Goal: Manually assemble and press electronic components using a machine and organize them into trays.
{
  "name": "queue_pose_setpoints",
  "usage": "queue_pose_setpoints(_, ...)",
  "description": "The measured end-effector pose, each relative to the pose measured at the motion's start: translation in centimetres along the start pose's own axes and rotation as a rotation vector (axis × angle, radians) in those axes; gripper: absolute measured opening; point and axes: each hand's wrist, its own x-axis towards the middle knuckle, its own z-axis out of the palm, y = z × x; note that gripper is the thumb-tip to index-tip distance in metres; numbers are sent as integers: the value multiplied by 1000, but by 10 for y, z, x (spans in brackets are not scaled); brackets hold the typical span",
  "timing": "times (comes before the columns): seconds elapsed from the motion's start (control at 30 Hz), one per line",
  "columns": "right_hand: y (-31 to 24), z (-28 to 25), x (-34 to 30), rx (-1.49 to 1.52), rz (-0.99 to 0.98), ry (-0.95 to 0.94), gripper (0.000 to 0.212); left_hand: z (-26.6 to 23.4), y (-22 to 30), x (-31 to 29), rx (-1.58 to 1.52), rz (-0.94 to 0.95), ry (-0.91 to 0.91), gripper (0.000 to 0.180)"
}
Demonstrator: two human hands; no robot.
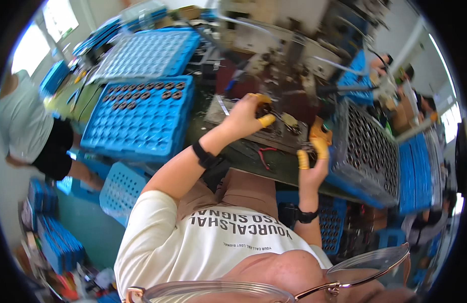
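My left hand [243, 120], with yellow finger covers, is closed around a small dark round part [265, 108] with a copper-brown tint, over the bench. My right hand [314, 159], also with yellow finger covers, curls around another small dark part [308, 148] near the bench's front edge; its shape is blurred. Between the hands, further back, a pale piece [290, 120] rests by the metal fixture. Red-handled pliers [264, 157] lie on the bench in front of my left hand.
A blue tray [127, 126] at left holds several copper-brown ring parts in its far rows. Behind it lies a clear-covered tray [147, 53]. A dark crate [367, 151] packed with ring parts stands at right, beside stacked blue trays [420, 171]. A machine [294, 55] rises behind the bench. A person [29, 121] stands at far left.
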Motion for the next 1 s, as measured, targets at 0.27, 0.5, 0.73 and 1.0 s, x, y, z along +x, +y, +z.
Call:
queue_pose_setpoints(0.27,59,-5,34,-350,-23,-78,40,-61,46,-54,352,211,-24,41)
queue_pose_setpoints(0.5,93,-2,20,-609,-88,-154,48,-116,167,-76,228,913,496,14)
queue_pose_setpoints(0.73,81,8,30,-618,-44,-150,52,-132,174,-100,132,855,555,15)
queue_pose_setpoints(1.0,65,-2,41,-627,17,-162,47,-138,169,-109,196,852,484,13)
